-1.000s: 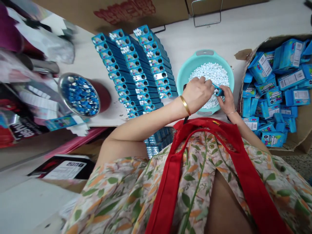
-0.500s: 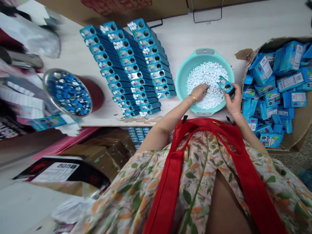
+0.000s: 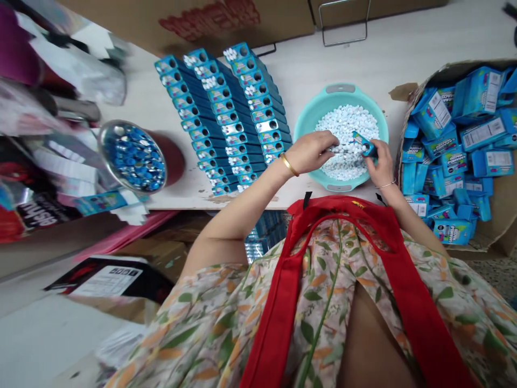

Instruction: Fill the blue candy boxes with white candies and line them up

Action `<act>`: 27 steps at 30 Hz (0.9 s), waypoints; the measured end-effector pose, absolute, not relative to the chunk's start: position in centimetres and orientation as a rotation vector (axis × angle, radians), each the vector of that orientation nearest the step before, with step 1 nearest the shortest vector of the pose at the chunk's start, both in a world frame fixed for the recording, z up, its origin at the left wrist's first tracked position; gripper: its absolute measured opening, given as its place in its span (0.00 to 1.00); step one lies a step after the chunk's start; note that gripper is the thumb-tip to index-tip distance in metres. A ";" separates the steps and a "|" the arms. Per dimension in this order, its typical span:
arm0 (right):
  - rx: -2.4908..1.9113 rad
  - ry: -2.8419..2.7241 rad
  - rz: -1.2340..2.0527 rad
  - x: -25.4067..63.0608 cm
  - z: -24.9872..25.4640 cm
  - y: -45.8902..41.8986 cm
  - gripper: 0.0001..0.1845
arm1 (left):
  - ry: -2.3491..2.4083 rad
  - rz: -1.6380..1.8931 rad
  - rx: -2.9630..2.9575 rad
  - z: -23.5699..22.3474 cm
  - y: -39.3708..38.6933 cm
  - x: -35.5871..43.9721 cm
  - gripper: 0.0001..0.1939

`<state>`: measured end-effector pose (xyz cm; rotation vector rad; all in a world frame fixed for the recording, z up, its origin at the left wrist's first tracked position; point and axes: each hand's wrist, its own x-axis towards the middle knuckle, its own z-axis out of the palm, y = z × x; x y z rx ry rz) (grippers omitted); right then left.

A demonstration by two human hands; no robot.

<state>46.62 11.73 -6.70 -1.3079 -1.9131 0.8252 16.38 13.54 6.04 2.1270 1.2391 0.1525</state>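
My right hand grips a small blue candy box, tilted over the right part of a turquoise bowl. A round dark opening shows in the box's end. Small white candies fill the bowl. Over the bowl's left side is my left hand, with a gold bangle at its wrist. Its fingers are drawn together in a pinch, with white candies at the fingertips. Left of the bowl, three rows of blue boxes stand on the table, some with white candies at their ends.
A carton of blue boxes stands at the right. On the left, a tilted metal pot holds shiny blue pieces. Large cardboard boxes and a wire handle border the back. Plastic bags and packaging crowd the far left.
My left hand has lifted from the candies and moved left, its fingers now pinched at the bowl's left side. The box in my right hand has shifted slightly left and tilted.
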 end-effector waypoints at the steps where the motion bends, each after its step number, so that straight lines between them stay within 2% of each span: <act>1: -1.295 -1.933 0.826 46.2 -6.9 11.5 0.25 | 1.263 0.103 2.179 7.1 13.6 17.1 0.15; 7: -1.271 -1.980 0.907 44.3 -7.3 10.4 0.25 | 1.379 -0.073 2.390 11.7 12.2 21.8 0.14; 12: -1.282 -1.938 0.995 44.1 -6.4 9.7 0.24 | 1.441 -0.129 2.374 13.9 11.1 18.9 0.11; 14: -1.244 -1.911 1.039 43.9 -5.7 9.2 0.24 | 1.455 -0.089 2.331 13.3 11.2 16.7 0.13; 17: -1.160 -1.916 1.139 42.9 -4.6 8.1 0.24 | 1.374 0.061 2.236 10.4 11.1 15.1 0.29; 18: -1.125 -1.934 1.175 42.4 -4.2 7.9 0.24 | 1.321 0.101 2.207 9.1 10.9 15.1 0.31; 21: -1.028 -2.016 1.259 42.2 -2.9 8.6 0.26 | 1.193 0.136 2.132 6.2 9.6 15.4 0.22; 24: -1.359 -2.029 1.037 45.8 -0.5 12.8 0.24 | 1.255 0.217 2.049 5.4 7.3 13.8 0.17; 26: -1.851 -1.915 0.593 50.7 1.6 16.7 0.21 | 1.397 0.307 1.991 5.6 5.6 11.1 0.17; 27: -1.952 -1.860 0.501 53.7 2.6 18.6 0.25 | 1.483 0.337 1.961 5.6 4.6 9.6 0.17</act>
